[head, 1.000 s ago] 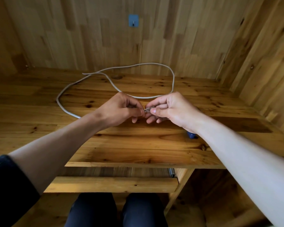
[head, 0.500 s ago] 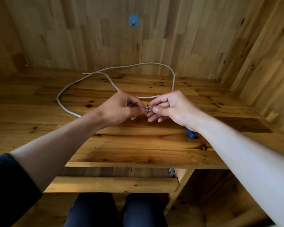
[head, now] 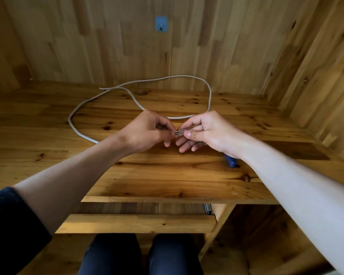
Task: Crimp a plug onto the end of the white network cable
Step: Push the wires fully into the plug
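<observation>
Above the wooden desk (head: 167, 175), the left hand (head: 147, 132) pinches the end of the white network cable (head: 210, 98) while the right hand (head: 207, 132) pinches a clear plug (head: 180, 132) against it. Cable slack loops behind the 2 hands. A blue tool (head: 231, 161) peeks from under the right wrist.

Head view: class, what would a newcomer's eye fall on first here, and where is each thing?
First, two hands meet over the middle of the wooden desk: the left hand pinches the end of the white network cable, the right hand a small clear plug. Behind them the cable lies in a wide loop reaching the back wall, where a blue hook sits high up.
</observation>
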{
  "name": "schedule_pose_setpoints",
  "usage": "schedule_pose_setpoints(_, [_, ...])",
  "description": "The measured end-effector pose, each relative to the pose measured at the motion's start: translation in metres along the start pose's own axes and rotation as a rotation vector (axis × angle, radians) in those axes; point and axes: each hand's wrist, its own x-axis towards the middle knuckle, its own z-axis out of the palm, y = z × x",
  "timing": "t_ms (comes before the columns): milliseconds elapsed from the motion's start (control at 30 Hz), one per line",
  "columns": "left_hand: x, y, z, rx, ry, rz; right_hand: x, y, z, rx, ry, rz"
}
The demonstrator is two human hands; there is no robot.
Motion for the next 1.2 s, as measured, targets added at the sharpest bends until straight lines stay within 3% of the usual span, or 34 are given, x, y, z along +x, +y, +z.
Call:
schedule_pose_setpoints(333, [-0.0005,-0.0005,-0.0027,-0.006,-0.004,-0.024,-0.0013,-0.0013,0.0041,0.017,-0.032,-0.018])
schedule_pose_setpoints(600, [-0.0058,0.0019,-0.0068,0.017,-0.151,-0.059,-0.0041,-0.001,0.0041,-0.02,-0.025,-0.002])
schedule_pose_setpoints(1000, [-0.006,-0.0026,-0.0058,0.133,-0.11,0.026,-0.0026,0.0005,0.0038,-0.041,0.01,-0.007])
schedule_pose_setpoints(1200, [-0.0073,-0.0027,-0.0057,0.154,-0.169,0.105,-0.0037,0.0027,0.0023,-0.059,-0.04,0.009])
